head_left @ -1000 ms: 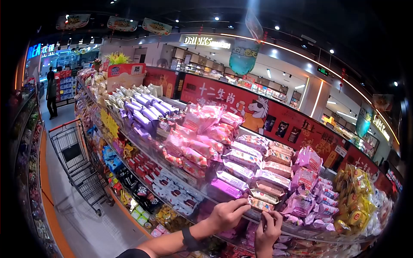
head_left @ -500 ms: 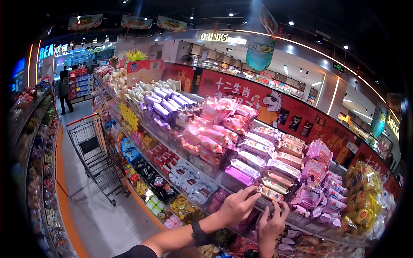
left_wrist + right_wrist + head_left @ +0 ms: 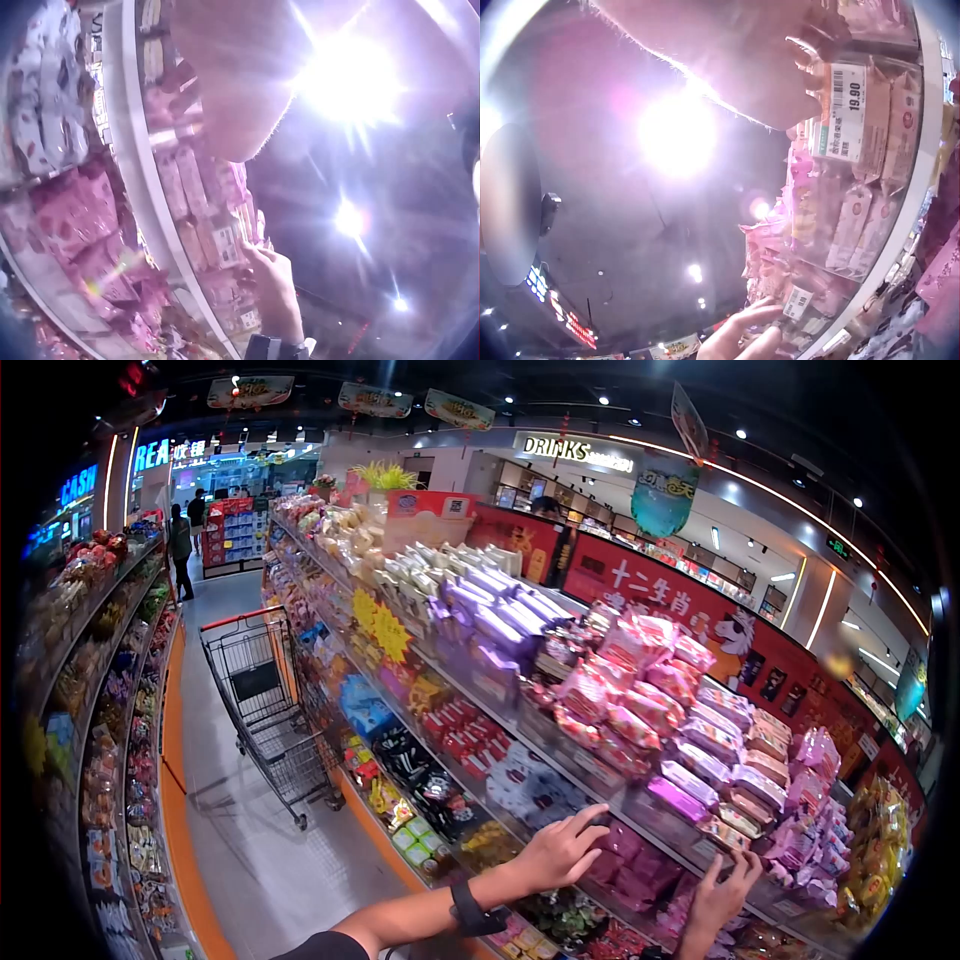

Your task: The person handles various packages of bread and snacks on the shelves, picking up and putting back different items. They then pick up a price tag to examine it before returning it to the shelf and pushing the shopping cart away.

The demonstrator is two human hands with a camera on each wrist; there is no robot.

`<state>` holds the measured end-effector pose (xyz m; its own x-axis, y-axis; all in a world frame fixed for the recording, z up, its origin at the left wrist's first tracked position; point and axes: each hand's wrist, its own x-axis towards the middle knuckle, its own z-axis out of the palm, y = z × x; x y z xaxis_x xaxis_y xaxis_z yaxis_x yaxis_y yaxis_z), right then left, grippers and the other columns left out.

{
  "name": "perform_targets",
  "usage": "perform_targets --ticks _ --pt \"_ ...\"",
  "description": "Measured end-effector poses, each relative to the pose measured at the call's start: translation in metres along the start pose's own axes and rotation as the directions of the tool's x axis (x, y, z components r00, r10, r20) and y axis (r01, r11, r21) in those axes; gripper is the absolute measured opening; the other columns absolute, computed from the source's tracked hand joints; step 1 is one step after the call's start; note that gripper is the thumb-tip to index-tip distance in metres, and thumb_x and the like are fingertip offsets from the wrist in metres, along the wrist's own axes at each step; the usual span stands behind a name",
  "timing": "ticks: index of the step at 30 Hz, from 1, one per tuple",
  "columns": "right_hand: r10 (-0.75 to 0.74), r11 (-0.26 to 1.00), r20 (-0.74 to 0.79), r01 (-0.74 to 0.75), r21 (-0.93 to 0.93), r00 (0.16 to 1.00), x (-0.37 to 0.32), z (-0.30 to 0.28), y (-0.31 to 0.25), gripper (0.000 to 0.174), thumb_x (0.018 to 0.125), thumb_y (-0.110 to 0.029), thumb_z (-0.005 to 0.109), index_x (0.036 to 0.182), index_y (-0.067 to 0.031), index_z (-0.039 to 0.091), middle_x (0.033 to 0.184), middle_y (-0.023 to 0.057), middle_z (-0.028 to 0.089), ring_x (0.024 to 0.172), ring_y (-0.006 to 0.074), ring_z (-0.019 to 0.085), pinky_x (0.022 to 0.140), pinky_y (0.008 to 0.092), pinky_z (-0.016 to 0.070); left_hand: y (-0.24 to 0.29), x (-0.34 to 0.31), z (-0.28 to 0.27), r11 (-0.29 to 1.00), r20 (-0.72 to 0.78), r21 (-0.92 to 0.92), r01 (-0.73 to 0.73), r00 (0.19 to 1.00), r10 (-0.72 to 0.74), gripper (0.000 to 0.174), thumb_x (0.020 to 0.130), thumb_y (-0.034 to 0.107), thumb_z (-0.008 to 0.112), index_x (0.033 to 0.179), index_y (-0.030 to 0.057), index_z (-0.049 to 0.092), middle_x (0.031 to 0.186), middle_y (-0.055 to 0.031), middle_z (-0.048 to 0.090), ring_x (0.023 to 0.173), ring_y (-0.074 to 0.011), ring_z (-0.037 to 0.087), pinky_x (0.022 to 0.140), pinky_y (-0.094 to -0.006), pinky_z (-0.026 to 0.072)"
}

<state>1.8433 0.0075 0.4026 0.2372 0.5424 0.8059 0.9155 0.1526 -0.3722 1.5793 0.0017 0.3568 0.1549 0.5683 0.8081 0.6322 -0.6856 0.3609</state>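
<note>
My left hand (image 3: 560, 852) is held in front of the shelf's front edge with its fingers loosely extended and nothing in them. To the right, my right hand (image 3: 722, 888) has its loosely bent fingers close to the front of a column of brown-wrapped snack packs (image 3: 745, 805). Purple-and-white snack packs (image 3: 700, 765) lie in the column beside them. In the right wrist view, my right hand's fingers are next to a price tag (image 3: 847, 112) on the clear shelf front, reading 19.90. The left wrist view shows the hand partly blurred against bright lights.
Pink bagged snacks (image 3: 620, 690) and purple packs (image 3: 500, 605) fill the shelf top to the left, yellow bags (image 3: 880, 830) to the right. A shopping cart (image 3: 265, 705) stands in the aisle. Another shelf (image 3: 110, 710) lines the far left. People (image 3: 181, 555) stand at the aisle's end.
The head view has turned left, so the shelf appears farther right. Both hands were at the front brown pack; the left hand has since come away to the left, while the right stays near it.
</note>
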Motion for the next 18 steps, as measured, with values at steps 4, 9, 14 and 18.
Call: perform_targets --ticks 4,9,14,18 --pt "-0.064 0.998 -0.128 0.061 -0.023 0.990 -0.035 0.028 -0.056 0.024 0.086 -0.012 0.061 0.105 0.0016 0.055 0.120 0.0166 0.048 0.108 0.0352 0.052 0.088 0.0399 0.0428 -0.066 -0.039 -0.076 0.997 -0.025 0.052 0.060 0.998 -0.059 0.026 0.080 0.013 0.065 0.104 0.0049 0.057 0.129 -0.0156 0.048 0.094 -0.0338 0.060 0.078 -0.0369 0.0494" --pt "-0.165 0.939 0.063 0.137 0.314 0.984 -0.095 0.083 -0.199 0.015 0.083 -0.006 0.062 0.094 0.0012 0.056 0.117 0.0164 0.048 0.094 0.0267 0.056 0.074 0.0313 0.0472 -0.147 -0.095 -0.168 0.967 -0.092 0.178 0.183 0.981 -0.168 0.020 0.080 0.015 0.065 0.097 0.0053 0.060 0.127 -0.0139 0.049 0.089 -0.0310 0.062 0.075 -0.0373 0.0506" --pt "-0.146 0.850 0.309 -0.041 0.525 0.940 -0.135 0.148 -0.288 0.018 0.078 -0.006 0.067 0.093 0.0006 0.060 0.118 0.0170 0.048 0.083 0.0226 0.058 0.068 0.0294 0.0501 -0.204 -0.140 -0.259 0.883 -0.105 0.315 0.348 0.937 -0.332 0.021 0.079 0.016 0.066 0.096 0.0055 0.060 0.126 -0.0157 0.049 0.090 -0.0328 0.062 0.077 -0.0389 0.0514" --pt "-0.214 0.816 0.372 -0.044 0.576 0.903 -0.147 0.176 -0.359 0.020 0.078 -0.011 0.070 0.093 -0.0016 0.062 0.118 0.0192 0.049 0.088 0.0312 0.060 0.073 0.0347 0.0515 -0.256 -0.162 -0.306 0.824 -0.151 0.393 0.408 0.913 -0.380 0.022 0.077 0.015 0.067 0.094 0.0043 0.060 0.124 -0.0172 0.050 0.089 -0.0341 0.061 0.076 -0.0406 0.0515"
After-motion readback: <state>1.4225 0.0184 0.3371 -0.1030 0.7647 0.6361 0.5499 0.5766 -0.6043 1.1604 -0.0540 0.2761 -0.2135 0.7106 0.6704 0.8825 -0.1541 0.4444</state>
